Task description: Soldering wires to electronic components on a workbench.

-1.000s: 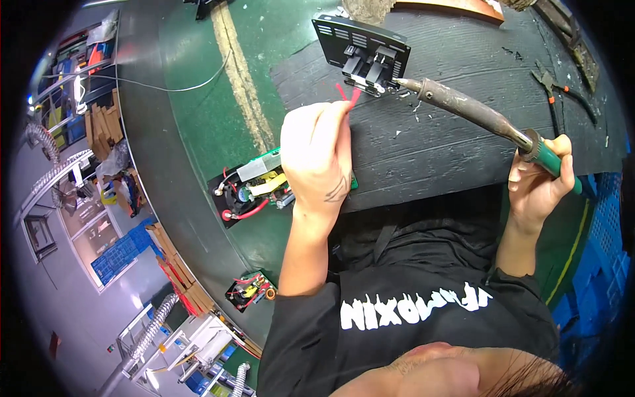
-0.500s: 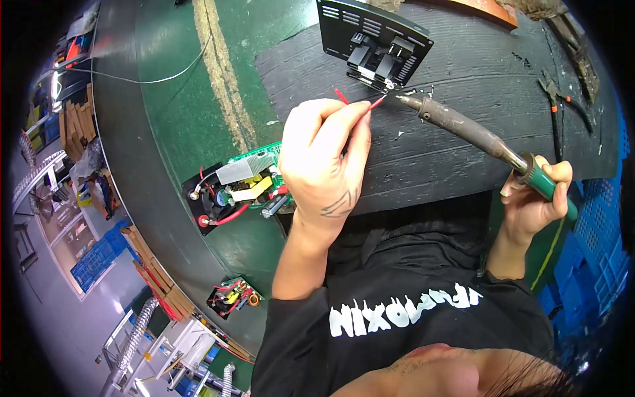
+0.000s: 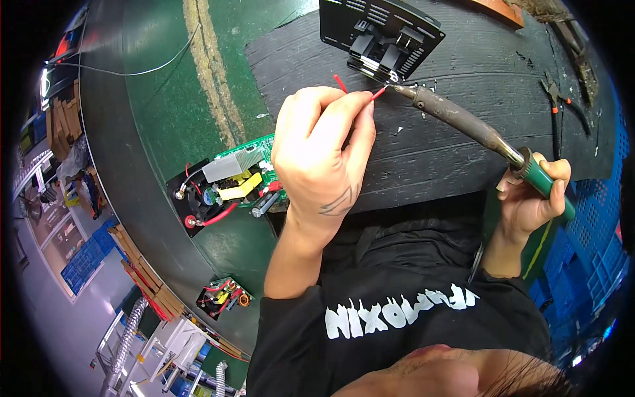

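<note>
Between thumb and fingertips, my left hand [image 3: 322,142] pinches a short red wire [image 3: 378,94]. One wire end points at the terminals of a black slotted panel [image 3: 377,33] with black sockets on its back; the other end sticks up behind my fingers. My right hand [image 3: 534,193] is wrapped round the green handle of a soldering iron [image 3: 463,122]. The iron's tip meets or nearly meets the wire end beside the panel's lowest terminal; exact contact is too small to tell. A green circuit board [image 3: 241,173] with red leads and a fan lies left of my left wrist, partly hidden by it.
Orange-and-black cutters [image 3: 559,106] lie at the right of the black work mat [image 3: 436,165]. A smaller circuit board [image 3: 225,296] sits at the bench's left edge. Blue crates [image 3: 589,218] stand at the right. A thin grey cable [image 3: 142,73] crosses the far left.
The soldering iron's tip has moved left and slightly up, up to the wire end at the panel's terminal. My left hand still pinches the wire. The whole view has shifted slightly.
</note>
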A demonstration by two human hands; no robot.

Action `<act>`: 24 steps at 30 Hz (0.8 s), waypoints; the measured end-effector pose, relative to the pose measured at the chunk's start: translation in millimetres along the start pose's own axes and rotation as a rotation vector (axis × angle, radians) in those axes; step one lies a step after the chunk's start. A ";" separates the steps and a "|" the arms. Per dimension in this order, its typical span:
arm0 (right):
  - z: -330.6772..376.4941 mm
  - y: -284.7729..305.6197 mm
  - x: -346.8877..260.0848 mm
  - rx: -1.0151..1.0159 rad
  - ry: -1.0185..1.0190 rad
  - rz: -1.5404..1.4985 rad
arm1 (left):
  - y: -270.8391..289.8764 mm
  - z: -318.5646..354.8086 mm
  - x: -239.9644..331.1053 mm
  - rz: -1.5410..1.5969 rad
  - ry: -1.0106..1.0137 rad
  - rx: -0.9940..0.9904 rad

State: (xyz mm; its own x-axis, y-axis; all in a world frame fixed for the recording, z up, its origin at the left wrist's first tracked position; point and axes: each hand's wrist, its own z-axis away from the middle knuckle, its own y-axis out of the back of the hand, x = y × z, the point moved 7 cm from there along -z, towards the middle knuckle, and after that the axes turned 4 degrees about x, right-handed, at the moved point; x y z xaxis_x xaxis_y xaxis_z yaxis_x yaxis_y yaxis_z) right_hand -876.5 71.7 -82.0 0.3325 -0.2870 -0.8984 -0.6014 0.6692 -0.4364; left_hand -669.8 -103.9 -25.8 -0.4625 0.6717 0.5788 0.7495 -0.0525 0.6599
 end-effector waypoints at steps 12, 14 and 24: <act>-5.2 -2.3 -5.5 -0.036 -0.007 0.009 | -3.0 -0.4 2.2 0.027 0.024 0.020; -5.8 -2.4 -7.5 -0.040 -0.014 0.011 | -3.5 -0.9 4.0 0.029 0.025 0.023; -6.1 -3.8 -6.9 -0.040 -0.016 0.016 | -2.8 -1.9 6.3 0.017 -0.002 0.034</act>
State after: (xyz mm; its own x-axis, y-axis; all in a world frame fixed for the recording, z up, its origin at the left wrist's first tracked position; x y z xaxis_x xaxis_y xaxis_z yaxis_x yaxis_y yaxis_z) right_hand -880.9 67.0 -74.5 0.3340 -0.2652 -0.9045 -0.6351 0.6458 -0.4238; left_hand -675.7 -100.8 -23.1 -0.4483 0.6724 0.5890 0.7731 -0.0392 0.6331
